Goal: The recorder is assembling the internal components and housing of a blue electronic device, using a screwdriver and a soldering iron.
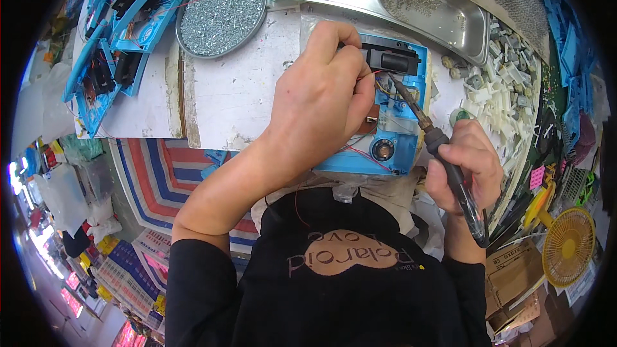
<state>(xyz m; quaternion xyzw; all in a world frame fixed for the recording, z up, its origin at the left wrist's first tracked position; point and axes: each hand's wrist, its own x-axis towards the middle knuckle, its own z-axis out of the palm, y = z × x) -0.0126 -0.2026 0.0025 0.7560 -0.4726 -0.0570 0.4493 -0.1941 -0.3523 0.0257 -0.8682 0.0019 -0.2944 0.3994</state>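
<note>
My right hand (466,167) grips a soldering iron (436,137) by its dark handle. Its tip points up and left, at the lower edge of a black rectangular part (394,62) inside a blue plastic housing (403,166). Over the housing's left side, my left hand (321,99) is closed in a pinch by the iron's tip. A thin red wire (380,71) shows at its fingertips; the hand hides much of the housing. A small round component (383,149) and several wires sit in the lower part of the housing.
A round tray of small silver screws (222,13) stands at the back left, beside stacked blue housings (128,32). Behind my work is a metal compartment tray (443,22) with small metal pieces. White plastic parts (501,90) are heaped at right, near a yellow fan (569,247).
</note>
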